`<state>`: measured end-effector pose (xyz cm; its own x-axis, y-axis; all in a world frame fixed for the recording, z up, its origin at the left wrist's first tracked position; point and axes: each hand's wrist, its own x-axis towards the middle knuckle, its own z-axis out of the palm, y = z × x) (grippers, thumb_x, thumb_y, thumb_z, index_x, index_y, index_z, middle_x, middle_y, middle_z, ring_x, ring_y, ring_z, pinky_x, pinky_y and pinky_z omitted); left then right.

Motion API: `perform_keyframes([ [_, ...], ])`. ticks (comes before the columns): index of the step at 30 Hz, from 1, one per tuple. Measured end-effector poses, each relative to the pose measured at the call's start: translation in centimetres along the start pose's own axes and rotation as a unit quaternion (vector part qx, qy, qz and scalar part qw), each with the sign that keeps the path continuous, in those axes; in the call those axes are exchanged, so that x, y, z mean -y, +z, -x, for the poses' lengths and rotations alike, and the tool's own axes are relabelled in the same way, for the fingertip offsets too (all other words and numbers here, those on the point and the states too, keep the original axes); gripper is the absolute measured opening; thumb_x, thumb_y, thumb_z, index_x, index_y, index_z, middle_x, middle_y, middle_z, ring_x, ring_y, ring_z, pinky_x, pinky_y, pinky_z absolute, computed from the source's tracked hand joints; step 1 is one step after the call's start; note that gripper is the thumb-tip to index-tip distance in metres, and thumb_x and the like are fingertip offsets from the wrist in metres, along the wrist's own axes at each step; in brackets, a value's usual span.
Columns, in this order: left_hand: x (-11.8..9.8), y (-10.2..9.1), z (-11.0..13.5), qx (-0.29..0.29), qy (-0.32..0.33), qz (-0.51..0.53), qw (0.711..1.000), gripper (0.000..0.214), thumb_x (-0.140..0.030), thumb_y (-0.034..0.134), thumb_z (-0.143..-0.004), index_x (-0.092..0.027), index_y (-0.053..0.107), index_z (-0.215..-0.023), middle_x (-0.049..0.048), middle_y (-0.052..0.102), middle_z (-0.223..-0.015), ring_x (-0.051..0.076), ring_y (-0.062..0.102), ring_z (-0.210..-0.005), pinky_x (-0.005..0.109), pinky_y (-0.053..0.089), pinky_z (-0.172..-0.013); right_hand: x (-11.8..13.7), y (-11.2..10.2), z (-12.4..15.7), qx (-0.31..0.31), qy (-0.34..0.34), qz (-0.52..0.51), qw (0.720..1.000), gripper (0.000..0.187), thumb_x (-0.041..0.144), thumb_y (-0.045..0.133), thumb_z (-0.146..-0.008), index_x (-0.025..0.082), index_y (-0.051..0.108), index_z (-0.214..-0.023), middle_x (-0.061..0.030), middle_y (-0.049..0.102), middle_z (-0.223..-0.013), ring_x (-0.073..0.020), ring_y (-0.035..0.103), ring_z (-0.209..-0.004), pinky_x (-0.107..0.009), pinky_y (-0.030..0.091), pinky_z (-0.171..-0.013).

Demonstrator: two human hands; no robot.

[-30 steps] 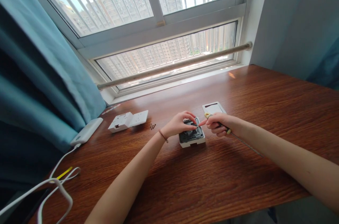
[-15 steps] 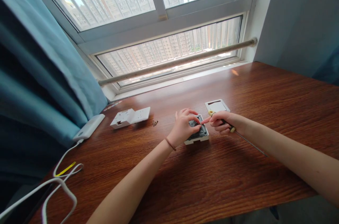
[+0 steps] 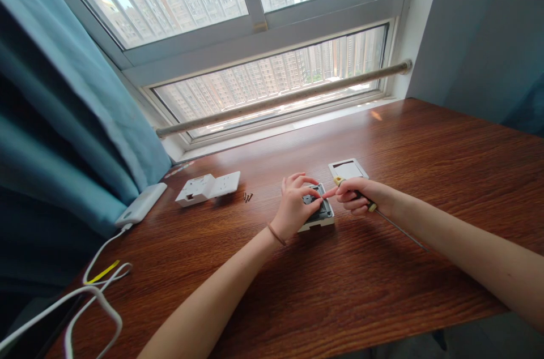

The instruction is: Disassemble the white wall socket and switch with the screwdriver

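Observation:
A white box with a dark grey inner face, looking like a wall switch or socket (image 3: 326, 213), lies on the wooden table in front of me. My left hand (image 3: 295, 200) reaches over it from the left, thumb and fingertip pinched together at its face; whatever is between them is too small to make out. In my right hand (image 3: 355, 193) is a screwdriver (image 3: 372, 207) with a yellow and black handle, its long shaft pointing back beneath my forearm. The right index finger stretches out to the box beside the left fingertips. Just behind that hand lies a white square frame plate (image 3: 349, 168).
Several small screws (image 3: 247, 197) lie left of my hands. Farther left are an opened white plastic housing (image 3: 208, 188) and a white power strip (image 3: 141, 204) with its cable (image 3: 100, 291). A blue curtain (image 3: 85, 93) hangs at the left; a window borders the table's back.
The view shifts very slightly. Both hands stay at the box, and the left fingers have moved only a little.

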<state>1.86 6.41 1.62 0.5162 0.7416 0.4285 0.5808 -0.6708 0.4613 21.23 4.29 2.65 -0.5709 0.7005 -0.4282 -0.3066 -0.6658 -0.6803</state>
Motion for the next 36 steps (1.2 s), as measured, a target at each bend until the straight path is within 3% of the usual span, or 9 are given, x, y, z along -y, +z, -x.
perform_keyframes([
  [13, -0.19, 0.18, 0.31, -0.017, 0.009, -0.037, 0.999, 0.008, -0.022, 0.061, -0.077, -0.023, 0.063, -0.069, -0.0005, 0.064, -0.100, 0.022, 0.042, -0.111, 0.051, 0.018, -0.103, -0.09, 0.15, -0.02, 0.001, -0.001, 0.003, 1.000, 0.014, 0.011, 0.045, -0.072, 0.009, 0.055, -0.083, 0.0104, 0.030, -0.043, -0.0002, 0.020, -0.029, -0.009, 0.019, -0.027],
  [27, -0.50, -0.10, -0.05, 0.047, -0.071, 0.015, 0.996, 0.002, -0.022, 0.064, -0.069, -0.023, 0.066, -0.069, 0.0007, 0.062, -0.100, 0.022, 0.047, -0.103, 0.044, 0.030, -0.096, 0.17, 0.20, 0.21, -0.016, 0.007, 0.026, 1.000, 0.013, 0.011, 0.045, -0.071, 0.011, 0.053, -0.081, 0.0106, 0.030, -0.043, -0.0004, 0.019, -0.028, -0.010, 0.018, -0.027],
  [36, -0.65, -0.22, 0.14, 0.022, -0.018, -0.015, 1.000, 0.006, -0.023, 0.061, -0.075, -0.023, 0.064, -0.070, 0.0011, 0.061, -0.101, 0.022, 0.043, -0.107, 0.047, 0.026, -0.098, 0.17, 0.14, 0.22, -0.012, 0.002, 0.031, 0.999, 0.012, 0.012, 0.047, -0.071, 0.011, 0.054, -0.081, 0.0104, 0.030, -0.044, -0.0002, 0.019, -0.029, -0.010, 0.018, -0.028],
])
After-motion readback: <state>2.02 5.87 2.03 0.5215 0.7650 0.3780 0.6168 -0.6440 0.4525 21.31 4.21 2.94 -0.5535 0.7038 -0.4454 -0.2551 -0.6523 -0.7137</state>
